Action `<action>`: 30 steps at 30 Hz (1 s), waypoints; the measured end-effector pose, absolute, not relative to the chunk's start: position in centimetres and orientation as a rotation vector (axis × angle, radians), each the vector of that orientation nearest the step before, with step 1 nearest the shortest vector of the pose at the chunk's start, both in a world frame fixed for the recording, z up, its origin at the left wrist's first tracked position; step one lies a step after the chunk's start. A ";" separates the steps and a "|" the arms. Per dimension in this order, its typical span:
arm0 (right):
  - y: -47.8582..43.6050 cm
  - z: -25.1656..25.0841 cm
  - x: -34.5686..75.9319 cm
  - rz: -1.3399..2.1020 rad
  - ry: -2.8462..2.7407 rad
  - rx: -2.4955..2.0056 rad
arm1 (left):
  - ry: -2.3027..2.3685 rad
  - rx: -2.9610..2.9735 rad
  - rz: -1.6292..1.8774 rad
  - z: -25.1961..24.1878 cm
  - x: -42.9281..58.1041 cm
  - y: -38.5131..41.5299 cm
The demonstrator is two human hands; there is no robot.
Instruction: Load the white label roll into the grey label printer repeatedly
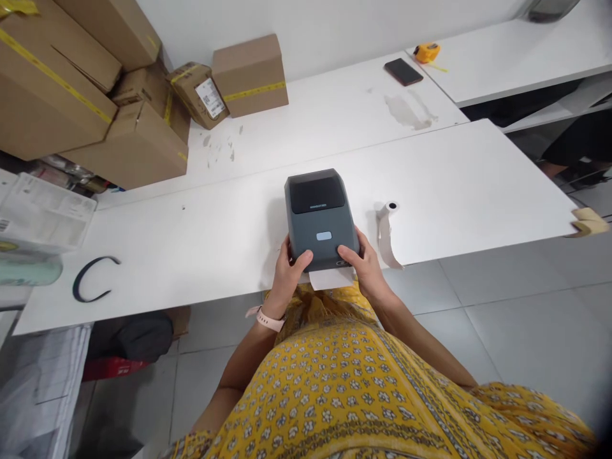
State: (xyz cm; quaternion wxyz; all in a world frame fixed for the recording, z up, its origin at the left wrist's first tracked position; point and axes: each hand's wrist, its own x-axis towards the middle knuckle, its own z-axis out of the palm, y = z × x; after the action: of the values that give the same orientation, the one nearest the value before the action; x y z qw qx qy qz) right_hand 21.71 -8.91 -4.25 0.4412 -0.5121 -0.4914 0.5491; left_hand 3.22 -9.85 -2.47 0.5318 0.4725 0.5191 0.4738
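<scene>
A dark grey label printer point(319, 217) sits at the near edge of the white table point(215, 236). My left hand point(288, 275) wraps around its front left corner, thumb on top. My right hand point(363, 262) grips the front right corner the same way. A white label strip point(331, 278) sticks out of the printer's front slot between my hands. Just to the right of the printer lies a small white paper roll point(386, 229) with its loose end hanging over the table edge.
Several cardboard boxes point(90, 95) are stacked at the back left, two smaller ones point(248, 73) beside them. A phone point(403, 71) and a yellow tape measure point(426, 51) lie far right. A black curved band point(93, 280) lies at the left.
</scene>
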 end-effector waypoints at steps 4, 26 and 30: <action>-9.0 -5.1 21.3 1.258 -1.110 -1.272 | 1.267 1.148 1.153 -2.9 3.2 -9.7; -9.2 -4.7 23.0 0.594 -1.676 -1.117 | 1.299 0.754 0.906 -2.9 5.3 -14.1; -9.2 -4.3 22.7 0.518 -1.673 -1.158 | 1.301 0.790 0.907 -3.1 5.2 -14.5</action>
State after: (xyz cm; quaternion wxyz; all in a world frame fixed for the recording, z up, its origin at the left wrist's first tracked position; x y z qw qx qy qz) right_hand 22.73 -9.24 -4.30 0.4979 -0.4782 -0.6912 0.2140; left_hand 5.17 -14.47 -3.09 0.6327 0.3452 0.5687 0.3965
